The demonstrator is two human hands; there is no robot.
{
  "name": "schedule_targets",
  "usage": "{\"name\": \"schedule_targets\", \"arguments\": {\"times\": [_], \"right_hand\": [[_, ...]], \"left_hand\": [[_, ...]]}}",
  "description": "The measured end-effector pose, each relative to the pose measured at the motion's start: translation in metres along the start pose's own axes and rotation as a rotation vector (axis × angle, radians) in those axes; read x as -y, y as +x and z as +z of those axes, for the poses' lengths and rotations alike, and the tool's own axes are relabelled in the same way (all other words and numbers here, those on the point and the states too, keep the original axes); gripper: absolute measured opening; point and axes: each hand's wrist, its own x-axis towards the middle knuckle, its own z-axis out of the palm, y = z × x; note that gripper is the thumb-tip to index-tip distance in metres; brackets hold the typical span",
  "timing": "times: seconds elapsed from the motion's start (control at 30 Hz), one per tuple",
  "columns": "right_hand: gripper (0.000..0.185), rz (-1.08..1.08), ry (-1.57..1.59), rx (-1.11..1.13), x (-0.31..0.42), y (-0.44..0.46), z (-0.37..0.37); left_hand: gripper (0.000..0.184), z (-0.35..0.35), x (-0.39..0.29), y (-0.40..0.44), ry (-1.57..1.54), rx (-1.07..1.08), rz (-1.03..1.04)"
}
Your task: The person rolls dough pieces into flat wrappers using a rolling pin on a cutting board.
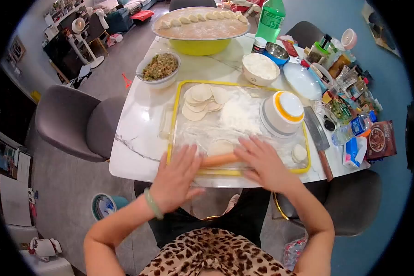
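A wooden rolling pin (220, 160) lies across the near part of a yellow-rimmed board (239, 173). My left hand (175, 177) rests flat on its left end, fingers stretched out. On the other end lies my right hand (266, 164), palm down with fingers spread. Just beyond the pin, and partly hidden by it, is a round dough wrapper (220, 146). A pile of thin wrappers (201, 99) sits at the board's far left, beside loose flour (241, 112). Small dough pieces (299, 153) lie near the right edge, in front of an upturned bowl (283, 112).
A bowl of filling (160, 69) and a flour bowl (261, 69) stand beyond the board. Dumplings (202, 17) line a floured tray over a yellow basin (200, 47). A cleaver (317, 138) lies right of the board, near bottles and packets. Grey chairs (73, 119) flank the table.
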Motion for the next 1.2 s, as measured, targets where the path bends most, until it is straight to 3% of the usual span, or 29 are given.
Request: {"name": "schedule_targets", "arguments": {"times": [0.1,0.23,0.4,0.53,0.6,0.7,0.77,0.83,0.9,0.97,1.07,1.17,1.2], "right_hand": [[0.063,-0.061,-0.048,-0.067,0.01,0.004,-0.002],[0.061,-0.039,-0.058,-0.143,-0.03,0.04,0.01],[0.059,-0.009,-0.033,0.02,0.01,-0.012,-0.004],[0.057,-0.038,-0.077,-0.112,-0.006,0.03,-0.002],[0.057,-0.025,-0.042,-0.104,-0.023,0.032,0.01],[0.056,-0.039,0.087,-0.061,-0.008,0.002,0.005],[0.057,-0.009,-0.016,0.02,0.015,-0.012,-0.008],[0.055,-0.05,-0.034,0.013,0.012,-0.002,-0.002],[0.053,-0.058,-0.118,-0.14,-0.013,0.035,0.004],[0.05,-0.003,-0.105,-0.155,-0.032,0.041,0.008],[0.049,-0.022,0.088,-0.102,-0.024,0.009,0.01],[0.049,-0.026,-0.023,-0.057,0.005,-0.008,-0.005],[0.048,-0.064,-0.09,-0.086,0.007,0.005,-0.006]], "left_hand": [[0.087,0.004,0.005,0.01,0.005,-0.052,-0.064],[0.083,0.005,0.03,0.061,0.027,-0.196,-0.139],[0.081,0.0,-0.003,-0.007,-0.015,-0.05,0.068],[0.08,0.004,0.029,0.05,-0.013,-0.157,-0.071],[0.08,0.0,0.028,0.05,0.011,-0.162,-0.041],[0.082,-0.001,0.008,0.01,0.011,-0.049,-0.003],[0.084,0.007,0.001,-0.015,-0.016,-0.003,0.085],[0.084,0.004,0.002,0.001,0.027,0.073,0.02],[0.085,0.015,0.031,0.04,0.022,-0.198,-0.056],[0.086,0.009,0.034,0.052,0.047,-0.224,-0.093],[0.088,-0.001,0.011,0.019,0.071,-0.057,-0.015],[0.089,0.012,0.002,-0.01,0.029,-0.031,0.017],[0.085,0.014,0.007,0.001,0.081,-0.117,-0.013]]}}
